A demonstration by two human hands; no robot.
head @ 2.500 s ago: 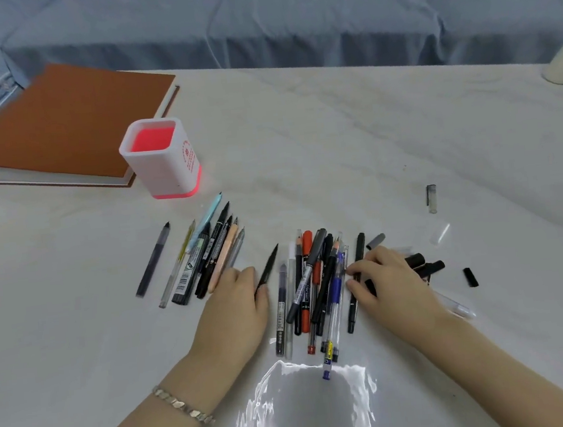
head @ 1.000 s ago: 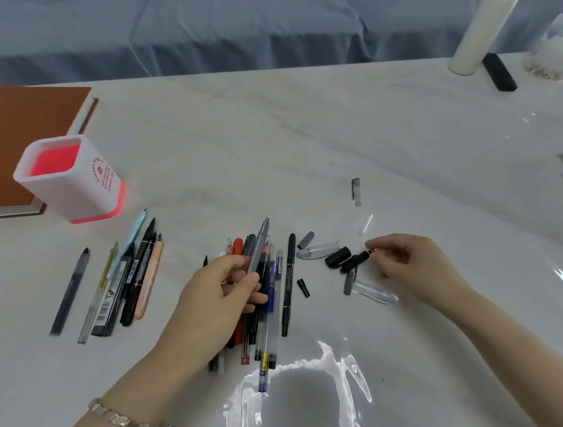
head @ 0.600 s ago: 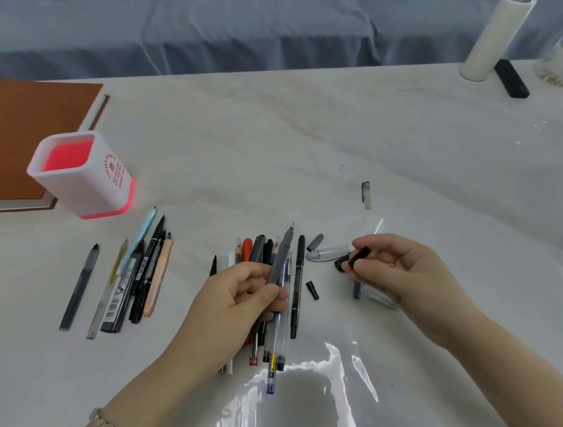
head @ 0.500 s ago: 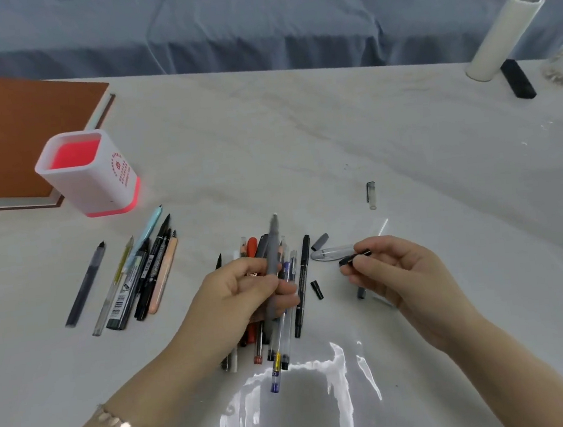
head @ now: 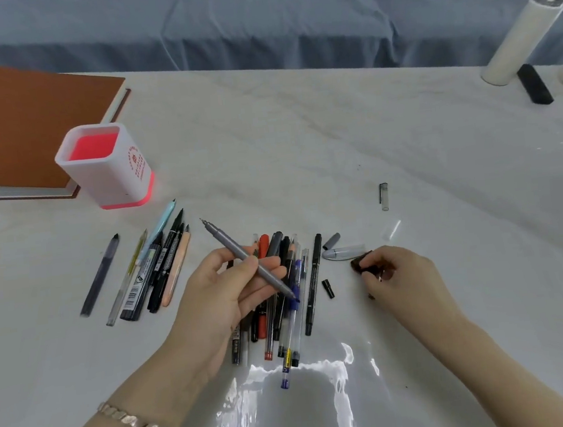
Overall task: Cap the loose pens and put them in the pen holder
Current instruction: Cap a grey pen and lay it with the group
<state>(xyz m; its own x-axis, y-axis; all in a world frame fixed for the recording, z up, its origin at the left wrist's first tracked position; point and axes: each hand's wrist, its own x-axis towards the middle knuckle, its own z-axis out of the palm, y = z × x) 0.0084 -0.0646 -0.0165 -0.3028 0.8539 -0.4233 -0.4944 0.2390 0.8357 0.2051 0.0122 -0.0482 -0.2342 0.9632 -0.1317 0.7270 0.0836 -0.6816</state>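
Note:
My left hand (head: 227, 292) grips an uncapped grey pen (head: 243, 256), lifted above the table with its tip pointing up-left. Under that hand lies a pile of loose pens (head: 290, 298). A second row of pens (head: 154, 263) lies to the left. My right hand (head: 394, 276) rests on the table and pinches a black cap (head: 359, 263). Loose caps lie around it: a grey cap (head: 331, 241), a clear cap (head: 343, 252), a small black cap (head: 328, 288). The white and pink pen holder (head: 107, 164) stands empty at the back left.
A brown book (head: 17, 128) lies behind the pen holder. A white bottle (head: 524, 35) and a black bar (head: 534, 84) stand at the far right. Two more caps (head: 384, 196) lie right of the pile. A blue sofa runs along the table's far edge.
My left hand has swung the grey pen so its tip now points up-left. My right hand has gone down to the table with a black cap in its fingers.

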